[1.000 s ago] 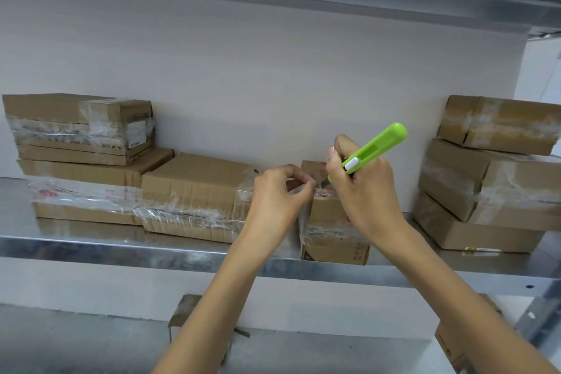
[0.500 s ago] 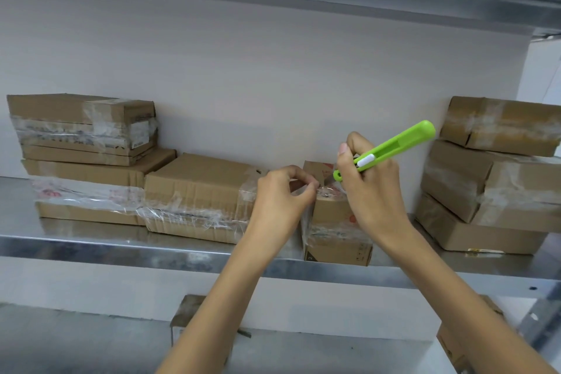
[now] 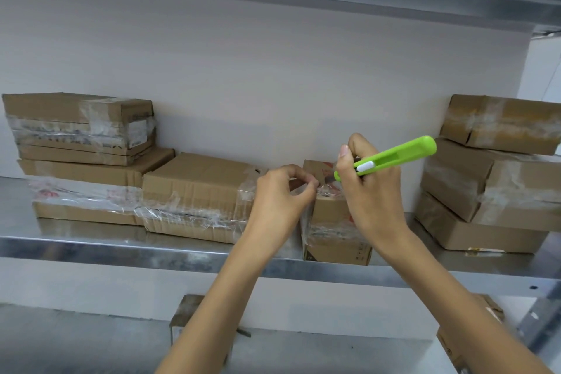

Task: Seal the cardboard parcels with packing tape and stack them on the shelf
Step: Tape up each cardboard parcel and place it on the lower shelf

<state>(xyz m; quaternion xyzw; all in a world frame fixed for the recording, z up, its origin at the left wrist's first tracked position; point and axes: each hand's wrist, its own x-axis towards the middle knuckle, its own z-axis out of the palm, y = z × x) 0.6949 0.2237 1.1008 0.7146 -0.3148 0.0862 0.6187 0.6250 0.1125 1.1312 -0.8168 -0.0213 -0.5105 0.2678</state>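
On the steel shelf point(image 3: 91, 247): left stack point(image 3: 79, 130) of taped parcels, flat parcel point(image 3: 194, 191) touching it, right stack point(image 3: 491, 179) three high. Small parcel point(image 3: 331, 215) stands upright at the shelf's front edge between flat parcel and right stack, clear wrap round its lower half. Left hand point(image 3: 279, 200) at its top left corner, fingers curled, thumb and forefinger pinched together. Right hand point(image 3: 370, 191) just beside, fingers wrapped round green cutter point(image 3: 397, 155); white slider faces camera, rear end tilted up to the right. Tape strand point(image 3: 325, 190) held in the left pinch, cutter tip against it
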